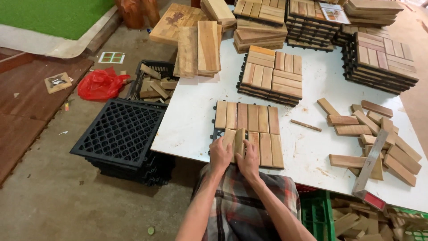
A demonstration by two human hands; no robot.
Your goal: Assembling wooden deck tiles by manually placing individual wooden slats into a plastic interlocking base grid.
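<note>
A wooden deck tile (254, 127) on a black plastic grid lies on the white table (196, 111) in front of me. Most of its slots hold wooden slats; the near left corner shows bare grid. My left hand (219, 155) and my right hand (248, 159) sit side by side at that corner. Together they hold two short wooden slats (235, 138), tilted up against the tile's near edge. The fingers of both hands press on the slats' lower ends.
Loose slats (374, 138) lie in a heap at the right with a metal bar (369, 167). Finished tile stacks (271, 76) fill the table's far side. Black plastic grids (120, 134) are stacked on the floor at left, beside a red bag (100, 84). A green crate (318, 214) stands below.
</note>
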